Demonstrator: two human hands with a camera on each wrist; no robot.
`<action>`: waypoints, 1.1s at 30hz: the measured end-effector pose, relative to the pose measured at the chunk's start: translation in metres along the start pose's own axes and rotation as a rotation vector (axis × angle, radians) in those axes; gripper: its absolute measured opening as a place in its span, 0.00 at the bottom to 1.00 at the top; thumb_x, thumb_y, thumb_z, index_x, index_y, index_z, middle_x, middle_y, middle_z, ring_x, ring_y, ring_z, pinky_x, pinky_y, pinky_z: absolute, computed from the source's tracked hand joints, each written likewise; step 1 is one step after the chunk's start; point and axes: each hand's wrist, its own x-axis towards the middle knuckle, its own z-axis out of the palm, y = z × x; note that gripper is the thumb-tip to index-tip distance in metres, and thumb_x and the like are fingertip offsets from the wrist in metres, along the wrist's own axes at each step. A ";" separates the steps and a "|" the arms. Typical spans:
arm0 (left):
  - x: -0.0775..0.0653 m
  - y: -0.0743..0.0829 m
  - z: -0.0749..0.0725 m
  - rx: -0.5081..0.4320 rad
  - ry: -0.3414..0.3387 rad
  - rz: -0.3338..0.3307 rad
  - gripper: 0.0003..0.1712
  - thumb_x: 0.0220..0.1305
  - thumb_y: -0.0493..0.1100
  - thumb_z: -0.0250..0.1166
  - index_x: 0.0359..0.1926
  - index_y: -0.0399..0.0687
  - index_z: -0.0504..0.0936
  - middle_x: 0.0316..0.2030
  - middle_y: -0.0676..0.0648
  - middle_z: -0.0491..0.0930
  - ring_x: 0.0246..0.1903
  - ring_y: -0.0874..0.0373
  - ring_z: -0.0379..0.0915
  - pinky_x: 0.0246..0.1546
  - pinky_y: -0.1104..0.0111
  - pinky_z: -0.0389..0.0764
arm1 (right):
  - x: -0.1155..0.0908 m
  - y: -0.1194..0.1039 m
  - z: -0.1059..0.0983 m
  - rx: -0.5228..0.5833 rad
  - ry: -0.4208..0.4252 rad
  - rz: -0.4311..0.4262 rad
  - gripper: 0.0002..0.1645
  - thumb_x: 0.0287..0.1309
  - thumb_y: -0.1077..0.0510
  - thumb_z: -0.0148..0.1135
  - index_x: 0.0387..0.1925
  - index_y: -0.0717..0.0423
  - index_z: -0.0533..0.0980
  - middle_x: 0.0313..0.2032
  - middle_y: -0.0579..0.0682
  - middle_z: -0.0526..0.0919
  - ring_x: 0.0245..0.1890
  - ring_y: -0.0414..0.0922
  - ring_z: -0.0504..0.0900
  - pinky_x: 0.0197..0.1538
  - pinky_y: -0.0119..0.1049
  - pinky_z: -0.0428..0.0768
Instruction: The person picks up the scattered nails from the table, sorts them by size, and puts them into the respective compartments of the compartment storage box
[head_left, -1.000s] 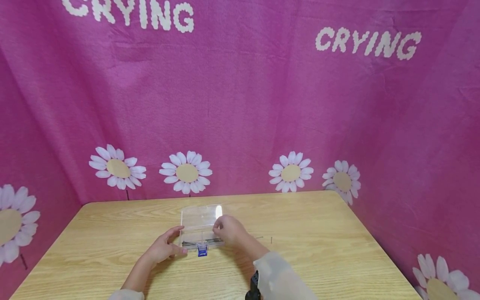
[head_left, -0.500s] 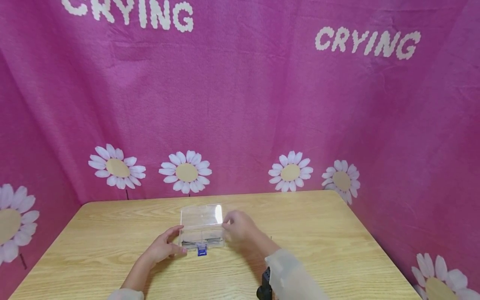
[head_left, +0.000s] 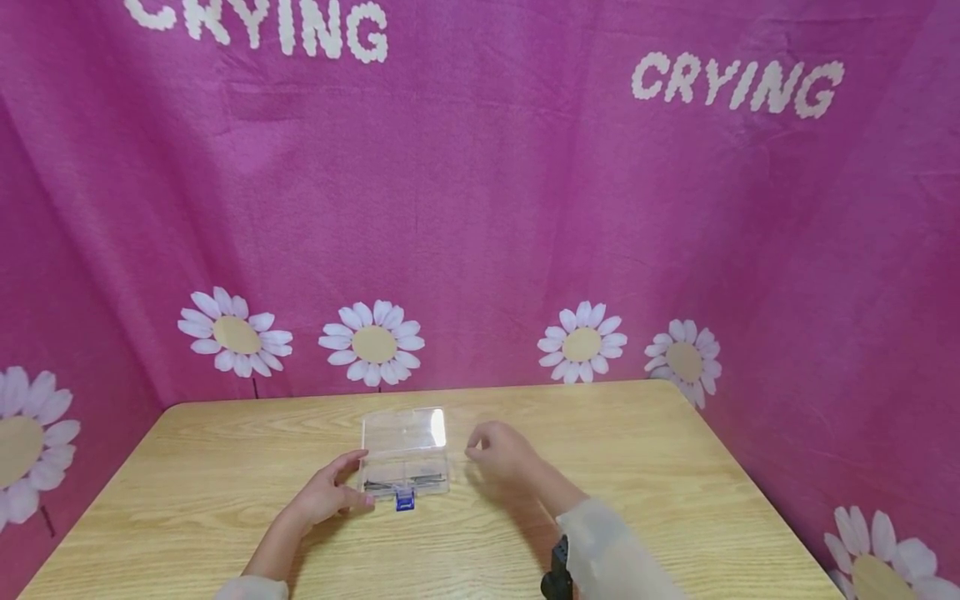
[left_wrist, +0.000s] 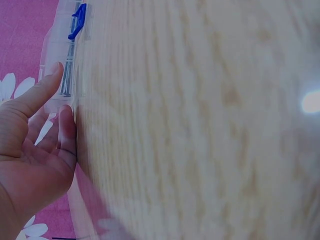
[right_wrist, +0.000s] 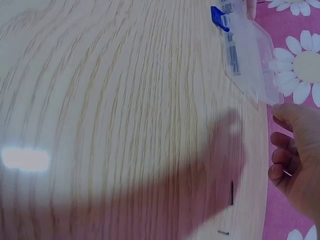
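Observation:
A clear plastic box [head_left: 424, 487] with a blue latch [head_left: 405, 500] stands on the table, lid [head_left: 397, 430] raised and tilted back. Thin dark nails [head_left: 378, 487] lie in its left compartment, and more nails [head_left: 427, 479] in the right one. My left hand [head_left: 326, 493] holds the box at its left end, thumb at the front corner and fingers at the side and back. My right hand [head_left: 504, 452] hovers to the right of the box, fingers loosely curled, nothing visible in them. In the right wrist view its thumb and forefinger tips come close together.
In the right wrist view a dark nail [right_wrist: 231, 193] and a shorter nail [right_wrist: 223, 232] lie on the wooden table [head_left: 660, 517]; the right arm hides them in the head view. A pink curtain [head_left: 480, 208] with daisies hangs behind the table's far edge.
My right hand has drawn back to the right, from over the box's right compartment to beside the box. The left hand and the box have stayed in place.

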 end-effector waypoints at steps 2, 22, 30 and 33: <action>0.000 0.000 0.000 0.007 0.003 -0.001 0.47 0.44 0.32 0.71 0.67 0.41 0.61 0.66 0.26 0.55 0.31 0.56 0.69 0.27 0.67 0.73 | -0.002 0.004 -0.002 -0.010 0.000 0.015 0.05 0.56 0.56 0.59 0.29 0.54 0.78 0.24 0.45 0.75 0.26 0.40 0.71 0.32 0.33 0.71; 0.000 0.002 -0.001 0.005 -0.025 0.021 0.46 0.47 0.32 0.71 0.67 0.39 0.59 0.66 0.25 0.53 0.33 0.56 0.72 0.28 0.67 0.73 | -0.027 0.049 -0.030 -0.040 0.033 0.041 0.05 0.54 0.59 0.61 0.30 0.57 0.79 0.22 0.45 0.74 0.20 0.39 0.70 0.26 0.32 0.70; 0.000 0.001 -0.001 -0.005 -0.042 0.018 0.46 0.48 0.32 0.70 0.68 0.38 0.58 0.66 0.25 0.51 0.29 0.57 0.73 0.28 0.68 0.73 | -0.041 0.065 -0.040 -0.044 0.028 0.029 0.04 0.52 0.60 0.62 0.27 0.57 0.79 0.22 0.46 0.76 0.22 0.39 0.70 0.27 0.32 0.70; 0.000 0.000 -0.001 0.001 -0.032 0.006 0.46 0.47 0.33 0.71 0.67 0.40 0.59 0.66 0.25 0.52 0.29 0.57 0.72 0.28 0.68 0.73 | -0.048 0.069 -0.043 -0.043 0.020 0.011 0.05 0.52 0.59 0.62 0.27 0.58 0.79 0.22 0.46 0.76 0.23 0.39 0.70 0.27 0.31 0.70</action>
